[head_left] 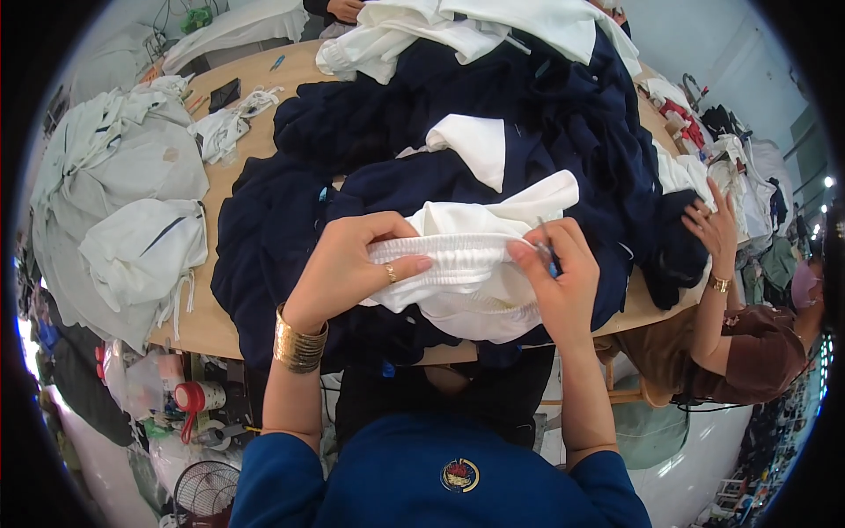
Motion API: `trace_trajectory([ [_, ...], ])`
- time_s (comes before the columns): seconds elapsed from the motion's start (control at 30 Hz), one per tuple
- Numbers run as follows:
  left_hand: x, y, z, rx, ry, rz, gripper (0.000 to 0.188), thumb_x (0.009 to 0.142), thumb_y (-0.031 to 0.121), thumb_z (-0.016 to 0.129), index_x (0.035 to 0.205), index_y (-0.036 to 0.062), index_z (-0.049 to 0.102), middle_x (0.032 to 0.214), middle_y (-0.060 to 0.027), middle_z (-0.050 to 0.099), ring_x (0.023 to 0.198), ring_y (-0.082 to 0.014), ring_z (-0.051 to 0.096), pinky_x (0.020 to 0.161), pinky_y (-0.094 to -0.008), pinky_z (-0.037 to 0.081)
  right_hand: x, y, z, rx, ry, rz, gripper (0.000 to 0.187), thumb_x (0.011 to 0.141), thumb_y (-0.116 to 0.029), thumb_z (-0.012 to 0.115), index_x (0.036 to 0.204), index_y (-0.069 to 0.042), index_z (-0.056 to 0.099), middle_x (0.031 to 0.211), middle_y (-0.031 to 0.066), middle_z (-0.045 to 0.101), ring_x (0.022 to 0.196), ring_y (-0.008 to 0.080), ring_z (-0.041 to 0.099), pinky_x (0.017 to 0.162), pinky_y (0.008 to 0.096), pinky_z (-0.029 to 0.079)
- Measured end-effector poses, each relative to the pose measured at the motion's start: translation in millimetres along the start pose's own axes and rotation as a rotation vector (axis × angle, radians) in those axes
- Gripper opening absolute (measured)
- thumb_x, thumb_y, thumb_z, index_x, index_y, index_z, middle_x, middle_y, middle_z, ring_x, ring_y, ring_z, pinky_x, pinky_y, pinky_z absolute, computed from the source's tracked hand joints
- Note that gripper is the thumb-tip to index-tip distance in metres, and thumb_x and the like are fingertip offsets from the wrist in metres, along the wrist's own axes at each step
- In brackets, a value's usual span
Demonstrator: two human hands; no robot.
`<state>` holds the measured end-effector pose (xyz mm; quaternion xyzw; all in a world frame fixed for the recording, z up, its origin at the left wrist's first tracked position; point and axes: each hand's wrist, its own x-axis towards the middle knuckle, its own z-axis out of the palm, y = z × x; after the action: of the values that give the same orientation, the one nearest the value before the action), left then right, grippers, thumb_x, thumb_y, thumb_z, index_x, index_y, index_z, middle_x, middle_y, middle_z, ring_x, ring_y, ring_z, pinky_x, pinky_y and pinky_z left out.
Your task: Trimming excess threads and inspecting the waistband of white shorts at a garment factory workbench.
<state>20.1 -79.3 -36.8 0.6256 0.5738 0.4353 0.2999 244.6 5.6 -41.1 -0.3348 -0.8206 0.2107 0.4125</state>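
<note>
Left hand (pixel 348 264) curled, pinching white gathered-elastic fabric waistband (pixel 458 255). Right hand (pixel 568 280), also gripping small blue-and-metal tool (pixel 553 259), pinches its right end, presumably for tension. Waistband's over navy cloth pile (pixel 378 123).

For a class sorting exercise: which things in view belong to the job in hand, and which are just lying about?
Part of the job:
- white elastic-waisted garment, held up
- small tool, partly hidden
- probably the navy garments heaped on the table

Apparently just lying about:
- flat dark rectangular object
- red-lidded container
- fan
</note>
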Motion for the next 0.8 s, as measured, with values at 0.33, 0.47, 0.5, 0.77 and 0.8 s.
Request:
trace_trajectory([
  [0.33,-7.8,0.3,13.5,-0.289,0.026,-0.092,0.026,0.077,0.020,0.070,0.093,-0.0001,0.067,0.079,-0.0048,0.066,0.068,-0.0090,0.059,0.064,-0.0220,0.046,-17.3,-38.4,0.3,-0.157,-0.073,-0.156,0.054,0.077,-0.026,0.071,0.126,-0.012,0.054,0.082,0.0033,0.052,0.066,0.0139,0.056,0.051,0.0263,0.044],
  [0.47,-8.1,7.0,17.6,-0.288,0.019,-0.062,0.028,0.077,0.021,0.070,0.094,-0.0001,0.067,0.081,-0.0062,0.067,0.069,-0.0104,0.060,0.065,-0.0225,0.047,-18.7,-32.5,9.8,-0.212,-0.077,-0.177,0.050,0.081,-0.026,0.066,0.126,-0.010,0.054,0.075,0.0036,0.051,0.061,0.0148,0.051,0.051,0.0257,0.041],
  [0.5,-8.4,7.5,17.8,-0.282,0.025,-0.061,0.028,0.077,0.022,0.070,0.094,-0.0001,0.067,0.081,-0.0065,0.067,0.069,-0.0108,0.060,0.065,-0.0227,0.047,-18.5,-31.5,11.1,-0.211,-0.079,-0.175,0.050,0.081,-0.026,0.066,0.126,-0.010,0.054,0.075,0.0036,0.051,0.061,0.0148,0.051,0.051,0.0257,0.041],
  [0.77,-10.4,10.7,17.2,-0.321,-0.010,-0.098,0.029,0.076,0.023,0.071,0.094,0.0005,0.067,0.083,-0.0070,0.067,0.071,-0.0114,0.061,0.066,-0.0230,0.047,-16.9,-33.4,11.6,-0.202,-0.075,-0.150,0.044,0.082,-0.021,0.065,0.123,-0.009,0.056,0.073,0.0041,0.052,0.060,0.0158,0.050,0.050,0.0270,0.040],
  [0.8,-10.5,10.8,17.1,-0.331,-0.015,-0.108,0.029,0.076,0.023,0.072,0.094,0.0007,0.068,0.084,-0.0070,0.067,0.071,-0.0112,0.061,0.066,-0.0228,0.047,-16.9,-33.3,11.9,-0.201,-0.077,-0.149,0.044,0.082,-0.021,0.065,0.123,-0.009,0.056,0.073,0.0041,0.052,0.060,0.0158,0.050,0.050,0.0270,0.040],
])
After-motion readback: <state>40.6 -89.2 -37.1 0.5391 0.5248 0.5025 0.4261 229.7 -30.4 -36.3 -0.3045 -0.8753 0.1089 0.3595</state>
